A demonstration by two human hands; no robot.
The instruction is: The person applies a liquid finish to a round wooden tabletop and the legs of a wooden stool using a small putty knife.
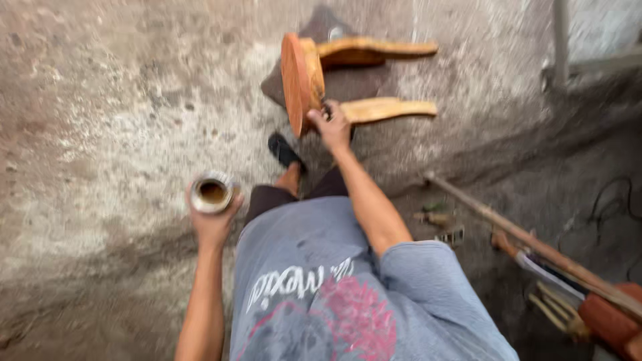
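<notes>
A small wooden stool (pixel 302 80) with a round orange-brown seat lies on its side on the concrete floor, its pale legs (pixel 391 108) pointing right. My right hand (pixel 331 124) grips the lower edge of the seat, arm stretched forward. My left hand (pixel 212 217) holds up a small round metal tin (pixel 211 193), open at the top with brown liquid inside. The picture is blurred by motion.
My foot in a dark sandal (pixel 284 151) steps just below the stool. A dark patch (pixel 341 80) lies under the stool. A long rusty rod (pixel 528 244), a red-brown tool (pixel 612 321) and small scraps (pixel 438 220) lie at the right. A wall base (pixel 588 60) runs at top right.
</notes>
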